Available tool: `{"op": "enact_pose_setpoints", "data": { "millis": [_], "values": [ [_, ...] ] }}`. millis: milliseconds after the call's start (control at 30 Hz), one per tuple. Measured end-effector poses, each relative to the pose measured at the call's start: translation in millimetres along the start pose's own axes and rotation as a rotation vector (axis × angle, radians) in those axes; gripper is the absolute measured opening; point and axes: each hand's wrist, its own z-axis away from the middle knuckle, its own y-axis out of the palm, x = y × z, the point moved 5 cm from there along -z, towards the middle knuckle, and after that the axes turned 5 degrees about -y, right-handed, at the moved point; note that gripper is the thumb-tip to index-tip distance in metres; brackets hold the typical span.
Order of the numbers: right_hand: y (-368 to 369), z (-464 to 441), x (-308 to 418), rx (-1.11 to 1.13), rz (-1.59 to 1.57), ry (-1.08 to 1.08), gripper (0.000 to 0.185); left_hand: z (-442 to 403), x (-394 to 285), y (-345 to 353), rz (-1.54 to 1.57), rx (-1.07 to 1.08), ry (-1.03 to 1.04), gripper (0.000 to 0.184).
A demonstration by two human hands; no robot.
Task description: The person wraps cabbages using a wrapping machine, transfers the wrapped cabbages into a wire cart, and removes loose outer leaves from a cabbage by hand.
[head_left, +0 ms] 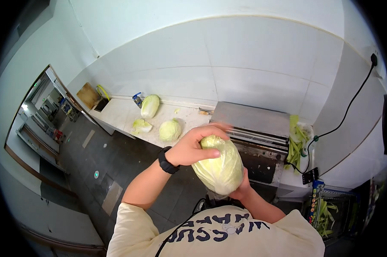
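A pale green cabbage (pixel 221 171), which looks wrapped in clear film, is held up in front of my chest. My left hand (pixel 197 145), with a black watch at the wrist, lies over its top left side, thumb spread from the fingers; the fingertips are blurred. From the lower right my right hand (pixel 241 186) supports the cabbage, its fingers mostly hidden behind it. Beyond my hands, a round cabbage (pixel 170 130), a longer cabbage (pixel 150 106) and loose leaves (pixel 141 126) lie on the white counter (pixel 122 112).
A metal wrapping machine (pixel 250 118) stands just ahead. Green trimmings (pixel 297 143) lie right of it, beside a black cable (pixel 345 113). At the lower right a basket or cart (pixel 345 199) holds more leaves. A blue-topped bottle (pixel 137 100) stands at the back.
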Motion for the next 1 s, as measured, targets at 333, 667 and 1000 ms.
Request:
{"op": "enact_pose_setpoints", "data": {
  "millis": [333, 667, 1000],
  "values": [
    [2, -17, 10, 0.007, 0.246, -0.069, 0.091, 8, -15, 7, 0.046, -0.24, -0.141, 0.013],
    [38, -40, 8, -0.062, 0.247, -0.1, 0.078, 20, -14, -59, 0.069, -0.483, -0.05, 0.031],
    [44, -28, 36, -0.103, 0.354, 0.156, 0.069, 100, 125, 30, 0.807, -0.516, -0.188, 0.097]
  ]
}}
